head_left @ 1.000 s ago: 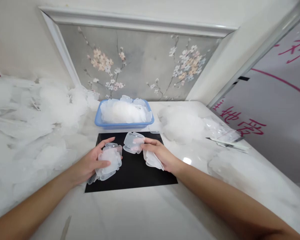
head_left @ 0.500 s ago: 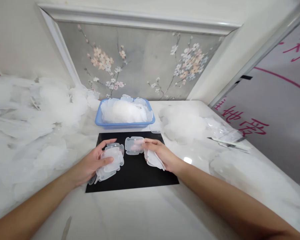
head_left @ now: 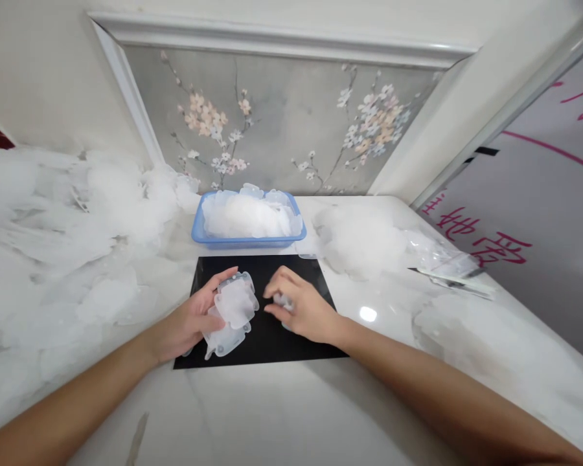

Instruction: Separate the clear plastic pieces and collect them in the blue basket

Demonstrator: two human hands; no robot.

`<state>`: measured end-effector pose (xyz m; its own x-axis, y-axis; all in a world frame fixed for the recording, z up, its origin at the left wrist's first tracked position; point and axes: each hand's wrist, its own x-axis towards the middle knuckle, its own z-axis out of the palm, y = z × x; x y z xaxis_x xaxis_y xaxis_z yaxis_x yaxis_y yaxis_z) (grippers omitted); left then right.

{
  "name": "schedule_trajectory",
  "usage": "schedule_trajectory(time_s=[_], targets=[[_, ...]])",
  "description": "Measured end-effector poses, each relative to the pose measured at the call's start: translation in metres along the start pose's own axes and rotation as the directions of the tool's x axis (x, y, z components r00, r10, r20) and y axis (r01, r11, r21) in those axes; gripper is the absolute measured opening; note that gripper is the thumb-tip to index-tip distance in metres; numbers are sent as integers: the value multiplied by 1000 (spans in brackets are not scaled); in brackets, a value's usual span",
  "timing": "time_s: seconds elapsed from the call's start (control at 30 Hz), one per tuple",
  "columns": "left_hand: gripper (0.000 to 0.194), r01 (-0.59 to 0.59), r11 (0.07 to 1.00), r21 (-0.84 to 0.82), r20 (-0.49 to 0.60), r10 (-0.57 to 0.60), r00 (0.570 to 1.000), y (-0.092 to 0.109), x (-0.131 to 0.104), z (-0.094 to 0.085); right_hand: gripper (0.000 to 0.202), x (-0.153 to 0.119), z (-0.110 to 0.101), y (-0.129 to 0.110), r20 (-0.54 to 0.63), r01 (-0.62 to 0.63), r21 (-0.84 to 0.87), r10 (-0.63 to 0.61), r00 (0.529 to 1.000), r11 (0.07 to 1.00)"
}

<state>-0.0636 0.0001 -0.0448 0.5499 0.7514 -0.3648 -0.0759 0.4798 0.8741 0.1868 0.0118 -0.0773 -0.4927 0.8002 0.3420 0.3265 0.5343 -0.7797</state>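
My left hand (head_left: 194, 318) is closed on a loose stack of translucent white plastic pieces (head_left: 234, 304), with the thumb on top, over the left part of a black mat (head_left: 267, 343). To its right, over the mat's right part, my right hand (head_left: 301, 307) has its fingers curled. Some translucent pieces (head_left: 284, 301) show between its thumb and fingers, mostly hidden by the palm. The two hands are apart.
Behind the mat stands a blue basket (head_left: 247, 244) heaped with similar pieces. A large pile (head_left: 68, 220) covers the left side of the white table (head_left: 233, 414). Another pile (head_left: 364, 239) and clear plastic bags (head_left: 442, 255) lie to the right.
The single piece that my right hand held out over the mat no longer shows there. My right hand has turned, fingers now curled inward. My left hand's stack has shifted slightly right.
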Motion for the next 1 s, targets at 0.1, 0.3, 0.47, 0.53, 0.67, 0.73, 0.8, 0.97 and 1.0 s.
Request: schedule_trajectory(time_s=[0.1,0.3,0.47,0.53,0.67,0.73,0.8,0.97,1.0], targets=[[92,-14,1000,-1,8,14,1000,-1,-1,0,45,-2,7,2,131,184,-159,-164,978,970],[89,-32,999,15,11,32,999,1,-2,4,13,-3,8,-1,60,201,-68,-197,979,977],[91,-11,998,54,-39,13,999,-2,0,2,13,0,6,-12,-23,-157,350,176,984,924],[90,-7,996,87,-34,10,999,-3,1,1,22,4,5,-12,-10,-293,494,342,940,819],[86,2,992,125,-61,6,998,-2,1,2,33,8,5,-3,105,-434,713,529,842,551],[87,11,991,137,-64,-2,998,-1,2,3,34,10,4,0,135,-441,758,545,827,481],[88,11,990,143,-55,-3,998,-1,2,2,35,10,3,2,142,-433,784,550,823,445],[88,-8,993,116,-24,11,1000,-3,4,0,37,12,1,3,160,-439,809,571,805,391],[88,-9,994,108,-26,12,1000,-3,4,0,36,12,0,3,163,-440,812,574,802,383]])
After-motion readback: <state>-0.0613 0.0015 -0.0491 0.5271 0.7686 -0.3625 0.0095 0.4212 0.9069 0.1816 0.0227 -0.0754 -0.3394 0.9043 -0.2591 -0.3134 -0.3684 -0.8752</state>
